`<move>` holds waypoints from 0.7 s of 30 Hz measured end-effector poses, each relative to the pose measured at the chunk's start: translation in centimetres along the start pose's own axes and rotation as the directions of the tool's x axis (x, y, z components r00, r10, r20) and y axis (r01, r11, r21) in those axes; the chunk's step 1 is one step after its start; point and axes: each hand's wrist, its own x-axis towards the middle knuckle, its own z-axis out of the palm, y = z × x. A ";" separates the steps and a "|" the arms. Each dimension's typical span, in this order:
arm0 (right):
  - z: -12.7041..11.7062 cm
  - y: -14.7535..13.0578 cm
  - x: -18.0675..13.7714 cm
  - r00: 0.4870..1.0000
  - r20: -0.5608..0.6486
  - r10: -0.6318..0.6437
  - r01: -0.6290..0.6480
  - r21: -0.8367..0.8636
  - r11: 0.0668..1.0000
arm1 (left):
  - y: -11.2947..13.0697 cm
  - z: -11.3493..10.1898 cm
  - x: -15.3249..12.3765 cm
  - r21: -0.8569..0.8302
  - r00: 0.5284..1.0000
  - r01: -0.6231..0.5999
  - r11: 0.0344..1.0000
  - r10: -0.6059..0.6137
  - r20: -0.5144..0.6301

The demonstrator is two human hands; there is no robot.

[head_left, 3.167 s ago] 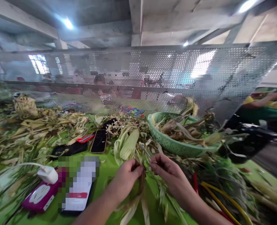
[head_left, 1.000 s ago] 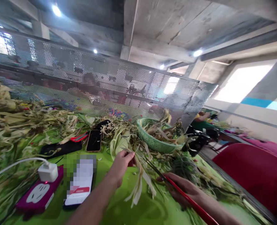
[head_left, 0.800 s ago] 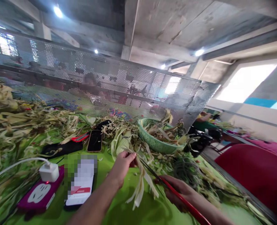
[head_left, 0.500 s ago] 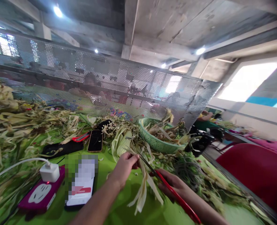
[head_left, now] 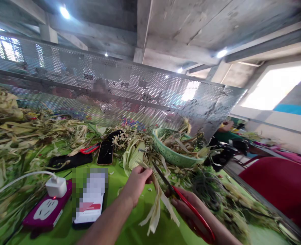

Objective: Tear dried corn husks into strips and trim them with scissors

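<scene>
My left hand (head_left: 137,180) pinches a bundle of dry corn husk strips (head_left: 154,207) near its top, and the pale ends hang down over the green table. In my right hand (head_left: 188,207) is a pair of red-handled scissors (head_left: 191,211). Their dark blades point up and left, lying close beside the husk just right of my left fingertips; whether they touch it I cannot tell. Behind my left hand a pale green husk bundle (head_left: 133,154) lies on the table. Part of the scissors' handle is hidden by my right fingers.
A green plastic basket (head_left: 171,156) of dry husks stands behind my hands. Left are a phone with a lit screen (head_left: 93,197), a dark phone (head_left: 105,153), a red tool (head_left: 89,148) and a purple power strip (head_left: 46,211). A perforated metal screen (head_left: 120,92) crosses the back; a red chair (head_left: 280,183) stands right.
The scissors have turned in my right hand, so their handle loop shows more. My left hand keeps its hold on the husk strips. The view has shifted slightly.
</scene>
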 end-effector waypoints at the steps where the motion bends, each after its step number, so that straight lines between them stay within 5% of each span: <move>1: 0.0 0.0 -0.1 1.000 -0.003 0.015 -0.015 0.009 1.000 | -0.1 -0.1 0.1 -0.004 1.000 -0.002 1.000 0.002 -0.005; 5: -0.7 0.4 0.3 0.993 -0.106 0.058 -0.062 -0.033 0.998 | -0.4 -0.2 0.4 -0.047 1.000 0.004 0.999 -0.005 -0.021; 8: -2.7 1.1 1.0 0.977 -0.206 -0.056 -0.012 -0.314 0.949 | -0.2 -0.2 0.4 -0.061 0.999 0.015 0.998 -0.017 -0.030; 12: -5.9 2.1 1.4 0.940 -0.289 -0.179 -0.096 -0.731 0.676 | 0.2 -0.2 0.3 0.000 0.998 0.010 1.000 -0.010 -0.056; 17: -8.2 2.1 1.2 0.949 -0.302 -0.095 -0.245 -0.891 0.381 | 0.2 -0.4 0.4 0.082 0.996 -0.053 0.995 0.058 -0.065; 19: -8.2 1.2 1.2 0.931 -0.343 -0.121 -0.278 -0.887 0.369 | 0.0 -0.6 0.5 0.135 0.994 -0.081 0.987 0.090 -0.062; 21: -7.3 -0.3 1.3 0.918 -0.347 -0.194 -0.220 -0.851 0.477 | -0.1 -0.7 0.5 0.208 0.991 -0.108 0.972 0.121 -0.051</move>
